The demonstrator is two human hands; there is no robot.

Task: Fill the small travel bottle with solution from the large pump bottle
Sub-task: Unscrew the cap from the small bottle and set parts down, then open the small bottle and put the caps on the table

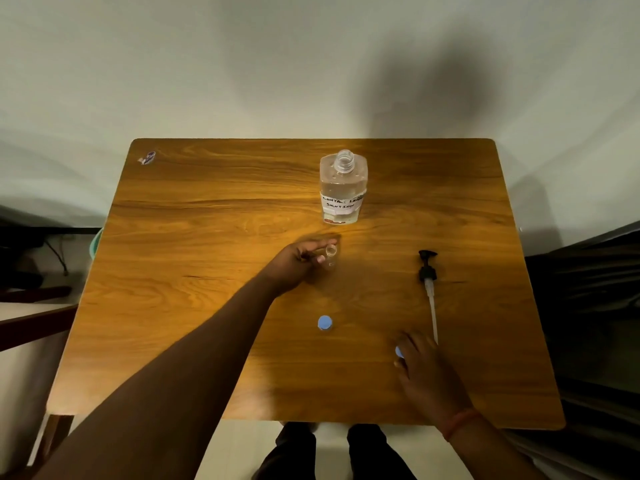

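Note:
The large clear bottle [343, 187] stands uncapped at the back middle of the wooden table [207, 237], with a handwritten label and liquid inside. Its black pump with a white tube [429, 289] lies flat to the right. My left hand [301, 261] holds a small clear open travel bottle [330, 256] upright on the table in front of the large bottle. Nearer to me stands a second small bottle with a blue cap [325, 322]. My right hand [422, 362] rests near the front right, its fingers on a small blue cap [399, 351] that is mostly hidden.
A small sticker [148, 157] is at the table's back left corner. A wall stands right behind the table. Dark furniture [588, 306] lies to the right, and a green object [97, 239] peeks out at the left edge.

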